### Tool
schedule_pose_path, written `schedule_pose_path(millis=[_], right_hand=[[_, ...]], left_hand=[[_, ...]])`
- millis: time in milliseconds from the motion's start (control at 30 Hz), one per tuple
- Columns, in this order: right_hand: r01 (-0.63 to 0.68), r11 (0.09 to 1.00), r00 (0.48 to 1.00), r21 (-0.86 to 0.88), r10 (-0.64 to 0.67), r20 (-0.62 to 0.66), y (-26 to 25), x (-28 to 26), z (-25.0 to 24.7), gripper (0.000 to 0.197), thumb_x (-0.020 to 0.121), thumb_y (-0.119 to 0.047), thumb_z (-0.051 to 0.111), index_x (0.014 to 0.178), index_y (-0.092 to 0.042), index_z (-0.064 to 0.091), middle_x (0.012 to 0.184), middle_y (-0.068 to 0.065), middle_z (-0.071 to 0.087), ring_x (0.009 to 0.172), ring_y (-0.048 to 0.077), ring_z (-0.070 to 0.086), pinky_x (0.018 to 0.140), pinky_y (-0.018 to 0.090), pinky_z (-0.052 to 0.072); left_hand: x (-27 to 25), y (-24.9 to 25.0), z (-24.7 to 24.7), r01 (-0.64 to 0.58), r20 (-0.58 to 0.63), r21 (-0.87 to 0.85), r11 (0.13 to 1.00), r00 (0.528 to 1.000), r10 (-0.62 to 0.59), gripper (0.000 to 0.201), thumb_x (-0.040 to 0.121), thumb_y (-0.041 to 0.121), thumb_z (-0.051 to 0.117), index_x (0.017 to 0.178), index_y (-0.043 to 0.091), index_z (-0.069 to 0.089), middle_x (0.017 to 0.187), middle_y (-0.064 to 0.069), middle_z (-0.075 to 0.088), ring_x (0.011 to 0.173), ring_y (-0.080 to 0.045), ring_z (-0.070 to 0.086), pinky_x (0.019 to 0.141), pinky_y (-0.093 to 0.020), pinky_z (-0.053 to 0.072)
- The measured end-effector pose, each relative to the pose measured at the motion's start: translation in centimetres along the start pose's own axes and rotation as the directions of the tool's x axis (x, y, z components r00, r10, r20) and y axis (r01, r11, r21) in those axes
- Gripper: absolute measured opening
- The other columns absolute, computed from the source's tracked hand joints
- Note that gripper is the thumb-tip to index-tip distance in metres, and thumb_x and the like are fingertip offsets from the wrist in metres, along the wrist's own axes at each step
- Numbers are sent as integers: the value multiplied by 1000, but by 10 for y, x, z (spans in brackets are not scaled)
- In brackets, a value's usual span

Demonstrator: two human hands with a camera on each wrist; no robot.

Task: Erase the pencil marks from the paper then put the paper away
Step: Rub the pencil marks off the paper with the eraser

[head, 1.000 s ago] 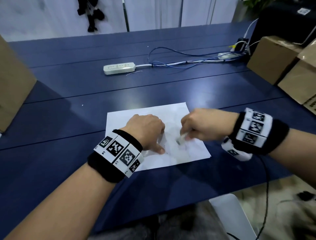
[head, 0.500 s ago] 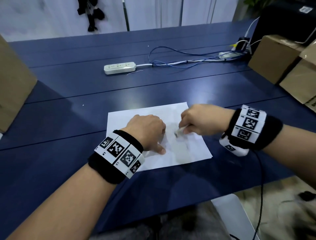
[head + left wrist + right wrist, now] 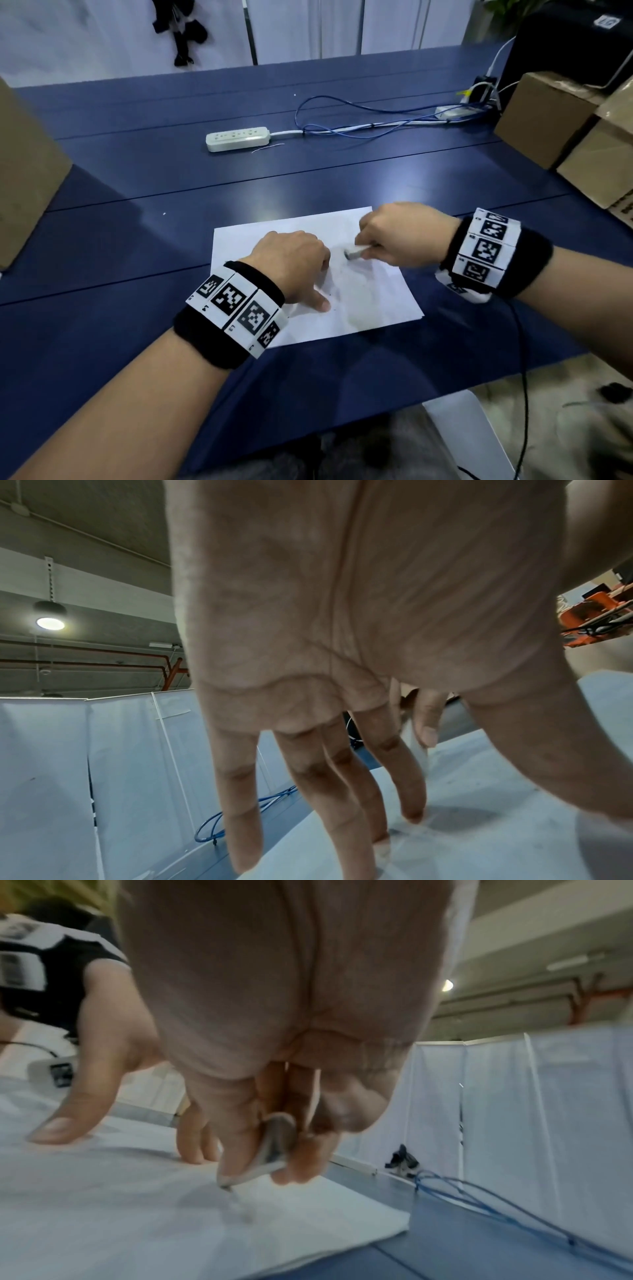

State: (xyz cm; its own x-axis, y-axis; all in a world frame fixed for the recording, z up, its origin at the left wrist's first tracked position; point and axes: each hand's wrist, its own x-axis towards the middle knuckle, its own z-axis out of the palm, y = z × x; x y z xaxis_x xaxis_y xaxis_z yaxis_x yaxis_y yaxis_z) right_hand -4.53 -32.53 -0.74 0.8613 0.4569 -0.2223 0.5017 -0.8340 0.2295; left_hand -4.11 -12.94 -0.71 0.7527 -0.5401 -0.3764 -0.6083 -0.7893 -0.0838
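A white sheet of paper (image 3: 373, 308) lies on the dark blue table (image 3: 137, 240) in front of me, with faint grey smudges near its middle. My left hand (image 3: 294, 267) rests on the sheet's left half, straight fingers (image 3: 342, 791) and thumb pressing it flat. My right hand (image 3: 400, 236) pinches a small grey-white eraser (image 3: 354, 254) between thumb and fingers, its tip touching the paper (image 3: 137, 1218) near the far middle. In the right wrist view the eraser (image 3: 270, 1148) sits clamped in the fingertips against the sheet.
A white power strip (image 3: 238, 138) and blue cables (image 3: 342, 126) lie farther back on the table. Cardboard boxes stand at the right (image 3: 548, 120) and at the left edge (image 3: 24, 171). A white chair part (image 3: 469, 435) shows below the table's near edge.
My right hand with the eraser has moved away from me across the paper, from its near middle toward the far edge. The left hand has stayed pressed on the sheet.
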Motion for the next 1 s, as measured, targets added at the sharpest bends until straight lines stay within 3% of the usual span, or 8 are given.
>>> schedule_pose_path(millis=[200,367,533,600,733,800,933,1000], right_hand=[[341,912,923,227,-371,101,-14,-34,-7,19,95,-34,57,109,-30,70,102,-9,63,93,12,57,69,25,39],[3,998,999,69,-5,32,8,-1,2,28,95,-42,47,101,-25,68,101,-3,63,100,26,61,76,40,54],[284,936,954,210,-298,40,-2,-31,2,20,95,-37,56,107,-31,70,98,-7,62,90,14,58,68,28,43],[310,906,932,287,-349,95,-5,-37,1,21,94,-37,58,109,-31,71,95,-6,63,86,13,57,67,24,39],[61,990,997,128,-68,49,11,-7,5,32,92,-47,46,101,-27,70,95,-3,63,96,24,60,72,35,49],[40,994,999,99,-40,-6,14,-1,7,29,96,-43,48,100,-24,69,95,-1,60,96,26,59,68,34,46],[342,885,937,316,-347,-41,1,-30,6,27,95,-39,54,103,-23,74,87,-2,59,78,14,55,67,24,41],[376,850,911,370,-411,19,-1,-34,7,20,94,-33,61,104,-21,74,86,0,60,77,13,52,66,18,35]], left_hand=[[3,-2,1,3,-2,-3,1000,1000,-3,55,73,68,74,108,28,60,108,9,57,93,-15,51,76,-33,40],[3,-1,-1,1,-7,-13,1000,1000,-1,60,73,67,74,118,28,62,99,12,51,95,-16,52,77,-32,38],[3,-2,1,9,-5,-14,1000,1000,-9,58,72,66,75,112,27,62,104,10,56,91,-16,50,73,-33,37],[3,-2,0,7,-1,-16,1000,1000,-7,57,72,66,75,111,27,60,106,10,55,90,-15,46,73,-33,37],[3,-2,0,2,-4,-25,1000,1000,-2,57,73,66,75,114,29,62,99,11,52,91,-14,47,78,-34,42],[2,-2,1,8,0,-25,1000,1000,-8,58,72,66,75,115,29,63,97,12,50,95,-15,52,81,-34,45],[3,-2,0,13,0,-12,1000,1000,-13,59,71,67,75,113,28,62,99,11,51,104,-18,56,82,-36,47],[4,-3,0,12,3,-13,1000,1000,-12,58,70,67,76,110,28,61,100,10,52,104,-19,57,84,-37,48]])
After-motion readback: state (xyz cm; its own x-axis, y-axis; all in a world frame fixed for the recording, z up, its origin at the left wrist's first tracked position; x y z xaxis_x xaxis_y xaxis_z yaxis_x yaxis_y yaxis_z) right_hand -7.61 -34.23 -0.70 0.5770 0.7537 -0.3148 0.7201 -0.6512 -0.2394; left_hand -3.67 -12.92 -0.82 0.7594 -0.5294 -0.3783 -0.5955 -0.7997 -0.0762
